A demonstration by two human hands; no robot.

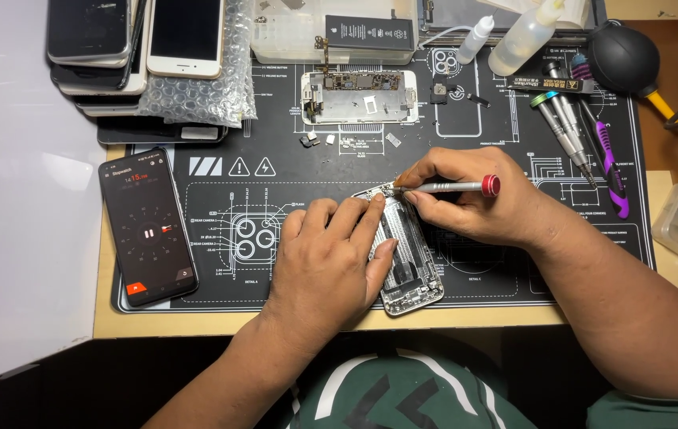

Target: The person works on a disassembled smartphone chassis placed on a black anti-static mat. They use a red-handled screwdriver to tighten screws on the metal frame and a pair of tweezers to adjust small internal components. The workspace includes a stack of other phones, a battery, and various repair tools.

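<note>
Centrally, on a dark printed work mat covering a pale bench, lay an opened phone chassis, near the mat's front edge.

- Phone chassis: thin, rigid, light; judged fragile inside and apt to slide. Best held by its long side rails.
- Left hand: flat over the chassis's left side, fingers spread and pressing it down.
- Right hand: fingers pinched on a slim silver screwdriver with a red cap, tip at the chassis's top corner.
- Room: timer phone well apart at left; second stripped chassis behind; spare drivers to the right; loose small parts between.
</note>
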